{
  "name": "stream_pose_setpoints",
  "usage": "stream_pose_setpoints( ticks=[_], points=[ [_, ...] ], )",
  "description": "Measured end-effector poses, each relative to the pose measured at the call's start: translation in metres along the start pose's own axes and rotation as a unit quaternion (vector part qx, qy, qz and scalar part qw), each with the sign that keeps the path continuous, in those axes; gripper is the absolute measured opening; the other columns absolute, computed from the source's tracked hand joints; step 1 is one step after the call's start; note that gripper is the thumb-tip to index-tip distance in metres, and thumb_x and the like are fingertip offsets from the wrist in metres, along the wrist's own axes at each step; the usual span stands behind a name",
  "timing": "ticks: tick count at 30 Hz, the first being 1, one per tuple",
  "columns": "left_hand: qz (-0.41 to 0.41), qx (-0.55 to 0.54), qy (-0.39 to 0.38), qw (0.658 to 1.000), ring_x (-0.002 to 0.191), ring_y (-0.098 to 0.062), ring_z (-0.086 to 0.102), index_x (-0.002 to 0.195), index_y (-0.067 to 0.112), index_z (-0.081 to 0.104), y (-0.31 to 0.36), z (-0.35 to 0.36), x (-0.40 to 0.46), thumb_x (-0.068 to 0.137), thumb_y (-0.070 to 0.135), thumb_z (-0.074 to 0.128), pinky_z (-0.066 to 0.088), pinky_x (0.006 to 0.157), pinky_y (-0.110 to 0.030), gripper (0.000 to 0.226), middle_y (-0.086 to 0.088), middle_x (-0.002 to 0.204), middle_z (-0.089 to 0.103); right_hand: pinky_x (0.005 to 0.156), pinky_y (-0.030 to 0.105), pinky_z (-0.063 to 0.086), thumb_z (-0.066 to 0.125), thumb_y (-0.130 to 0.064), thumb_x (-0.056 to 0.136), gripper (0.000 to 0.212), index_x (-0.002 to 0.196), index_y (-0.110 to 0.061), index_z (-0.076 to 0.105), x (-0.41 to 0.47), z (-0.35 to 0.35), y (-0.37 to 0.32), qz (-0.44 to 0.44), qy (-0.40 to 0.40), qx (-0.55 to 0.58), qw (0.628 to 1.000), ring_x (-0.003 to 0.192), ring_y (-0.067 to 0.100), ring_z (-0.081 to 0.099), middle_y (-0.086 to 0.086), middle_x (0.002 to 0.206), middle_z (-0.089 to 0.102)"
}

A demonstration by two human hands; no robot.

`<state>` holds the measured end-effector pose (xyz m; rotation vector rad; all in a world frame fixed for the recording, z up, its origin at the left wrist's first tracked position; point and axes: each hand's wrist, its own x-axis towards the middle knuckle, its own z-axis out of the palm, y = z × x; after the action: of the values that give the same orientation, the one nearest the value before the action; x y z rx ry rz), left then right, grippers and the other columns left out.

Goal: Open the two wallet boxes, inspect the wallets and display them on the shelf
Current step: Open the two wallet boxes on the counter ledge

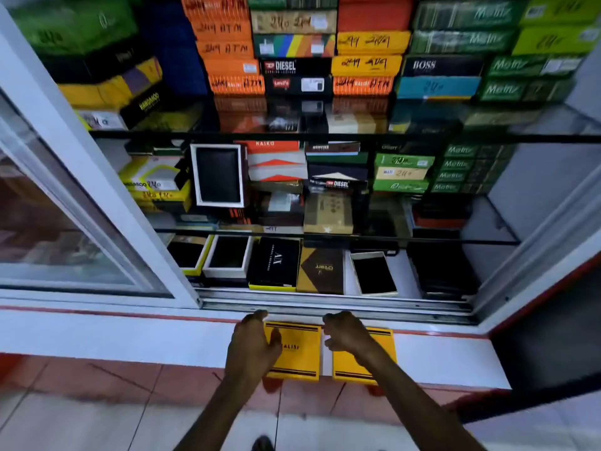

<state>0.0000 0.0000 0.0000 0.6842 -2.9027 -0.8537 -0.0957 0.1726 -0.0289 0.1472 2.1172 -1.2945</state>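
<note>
Two closed yellow wallet boxes lie side by side on the white ledge below the cabinet. The left yellow box has dark stripes and a printed name on its lid. My left hand rests on its left edge, thumb on the lid, fingers curled round the far corner. The right yellow box is partly covered by my right hand, which lies over its far left part with fingers bent. Whether either hand truly grips its box is unclear. Both lids are on.
An open glass cabinet rises behind the ledge, its sliding door pushed left. The bottom shelf holds open boxes with dark wallets and closed boxes. Upper glass shelves carry stacks of coloured boxes. A metal track runs along the front.
</note>
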Motion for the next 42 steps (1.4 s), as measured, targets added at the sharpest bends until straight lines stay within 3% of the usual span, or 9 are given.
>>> stream_pose_setpoints(
  ticks=[7, 10, 12, 19, 25, 28, 32, 36, 42],
  points=[
    [-0.061, -0.024, -0.148, 0.987, 0.110, -0.029, 0.059, 0.116, 0.008, 0.053, -0.007, 0.031, 0.002, 0.076, 0.034, 0.068, 0.053, 0.088, -0.034, 0.050, -0.014, 0.116, 0.062, 0.058, 0.027, 0.044, 0.030, -0.048, 0.100, 0.046, 0.070, -0.017, 0.046, 0.007, 0.022, -0.005, 0.051, -0.003, -0.050, 0.997, 0.058, 0.020, 0.053, 0.004, 0.059, 0.045],
    [-0.080, -0.011, -0.152, 0.985, 0.121, -0.030, 0.050, 0.125, 0.014, 0.046, -0.013, 0.043, 0.004, 0.053, 0.068, 0.065, 0.050, 0.095, -0.042, 0.092, -0.010, 0.127, 0.056, 0.077, 0.037, 0.053, 0.028, -0.058, 0.097, 0.057, 0.104, -0.010, 0.058, 0.018, 0.021, -0.007, 0.095, -0.048, 0.063, 0.992, 0.082, 0.032, 0.063, 0.013, 0.076, 0.055],
    [-0.094, 0.002, -0.145, 0.985, 0.125, -0.033, 0.046, 0.133, 0.014, 0.038, -0.012, 0.048, 0.003, 0.045, 0.078, 0.065, 0.047, 0.097, -0.046, 0.112, -0.010, 0.132, 0.049, 0.069, 0.035, 0.052, 0.026, -0.059, 0.097, 0.062, 0.117, -0.008, 0.055, 0.019, 0.018, -0.008, 0.139, -0.087, 0.163, 0.973, 0.083, 0.030, 0.062, 0.017, 0.094, 0.062],
    [-0.128, 0.068, -0.078, 0.986, 0.120, -0.036, 0.043, 0.135, 0.008, 0.029, 0.007, 0.062, -0.005, 0.033, 0.085, 0.063, 0.043, 0.096, -0.052, 0.133, -0.015, 0.130, 0.042, 0.105, 0.043, 0.042, 0.025, -0.057, 0.099, 0.077, 0.139, 0.007, 0.040, 0.021, 0.011, -0.003, 0.172, -0.106, 0.214, 0.956, 0.130, 0.038, 0.050, 0.024, 0.141, 0.051],
    [-0.140, -0.097, -0.087, 0.982, 0.112, -0.029, 0.058, 0.123, 0.018, 0.053, -0.002, 0.050, 0.004, 0.035, 0.074, 0.068, 0.050, 0.093, -0.043, 0.106, -0.006, 0.117, 0.061, 0.081, 0.040, 0.052, 0.043, -0.025, 0.098, 0.031, 0.098, -0.004, 0.065, 0.019, 0.018, 0.004, 0.115, -0.061, 0.151, 0.980, 0.091, 0.033, 0.064, 0.026, 0.103, 0.067],
    [-0.158, -0.311, -0.102, 0.932, 0.090, -0.025, 0.065, 0.104, 0.018, 0.067, -0.020, 0.021, 0.009, 0.045, 0.059, 0.067, 0.053, 0.079, -0.039, 0.072, -0.003, 0.090, 0.070, 0.078, 0.032, 0.055, 0.059, -0.011, 0.084, 0.012, 0.078, -0.003, 0.066, 0.020, 0.024, 0.007, 0.032, -0.006, -0.111, 0.993, 0.092, 0.034, 0.068, 0.020, 0.093, 0.070],
    [-0.206, -0.527, -0.079, 0.821, 0.087, -0.027, 0.054, 0.088, 0.019, 0.056, -0.042, -0.008, 0.007, 0.062, 0.041, 0.055, 0.044, 0.070, -0.035, 0.034, -0.010, 0.093, 0.059, 0.049, 0.010, 0.039, 0.071, -0.011, 0.075, 0.006, 0.073, -0.005, 0.071, 0.018, 0.029, 0.014, -0.068, 0.148, -0.152, 0.975, 0.081, 0.024, 0.073, 0.011, 0.083, 0.076],
    [-0.233, -0.606, -0.012, 0.760, 0.095, -0.035, 0.054, 0.085, 0.015, 0.055, -0.071, -0.014, 0.004, 0.073, 0.033, 0.052, 0.042, 0.065, -0.034, 0.021, -0.014, 0.097, 0.061, 0.066, 0.043, 0.062, 0.080, -0.009, 0.063, 0.017, 0.062, -0.014, 0.064, 0.022, 0.020, 0.026, -0.083, 0.168, -0.061, 0.980, 0.066, 0.028, 0.073, 0.014, 0.073, 0.074],
    [-0.248, -0.644, 0.047, 0.722, 0.095, -0.031, 0.064, 0.101, 0.014, 0.067, -0.072, 0.013, -0.010, 0.093, 0.010, 0.043, 0.051, 0.082, -0.041, 0.026, -0.003, 0.092, 0.077, 0.064, 0.047, 0.063, 0.083, -0.014, 0.066, 0.019, 0.078, -0.003, 0.074, 0.015, -0.005, 0.029, -0.075, 0.166, -0.020, 0.983, 0.059, 0.028, 0.073, 0.016, 0.073, 0.074]
  ],
)
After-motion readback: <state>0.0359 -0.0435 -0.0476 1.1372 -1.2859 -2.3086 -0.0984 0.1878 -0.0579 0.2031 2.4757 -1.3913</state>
